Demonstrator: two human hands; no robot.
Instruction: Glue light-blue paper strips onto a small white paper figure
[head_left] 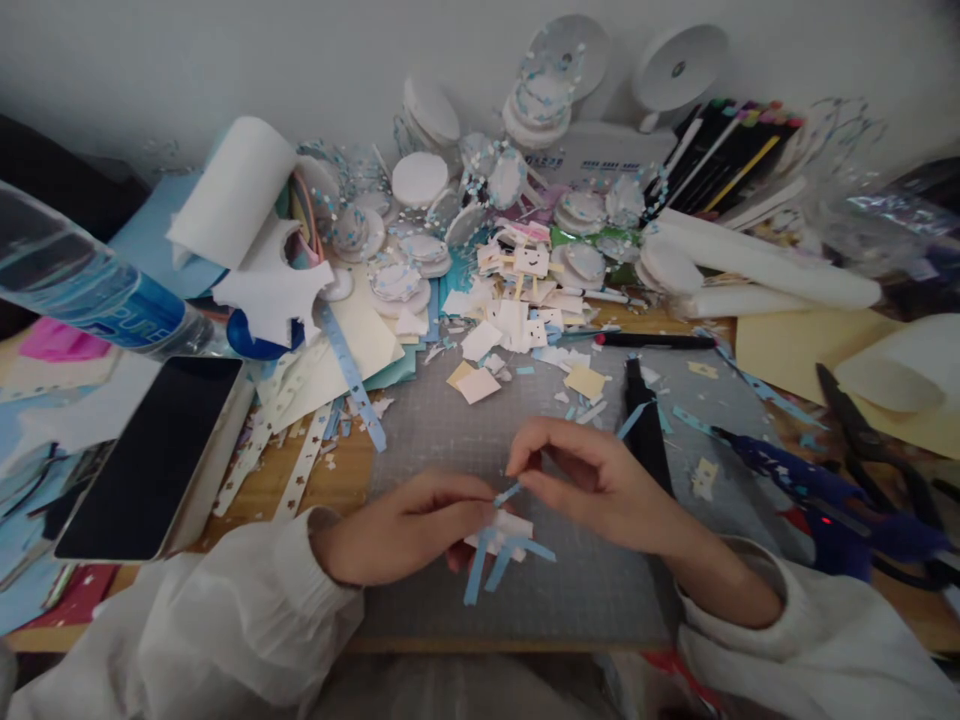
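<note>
**Both hands on a small paper piece with blue strips, over the cutting mat**

Left hand (409,525) rests low on the grey cutting mat (525,440), fingers closed around a small white paper piece (504,528). Several light-blue paper strips (495,560) hang from that piece and fan out toward the near edge of the mat.

Right hand (592,480) sits just beside the left, thumb and forefinger pinched shut on the upper end of one short blue strip (508,493). The strip runs down to the white piece. The fingertips of the two hands nearly touch.

Surroundings on the tabletop (330,480):
- Black craft knife (646,430) lies on the mat, partly behind the right wrist.
- Heap of white and cream paper scraps (517,320) at the far edge of the mat.
- Round white discs (420,180) stacked and scattered near the wall.
- Smartphone (150,455), screen dark, to the left, near a plastic water bottle (90,285) lying on its side.
- Punched paper strips (300,470) between phone and mat.
- Blue glue gun (817,490) and black scissors (870,440) to the right.
- Set of markers (727,150) at the far right, against the wall.
</note>
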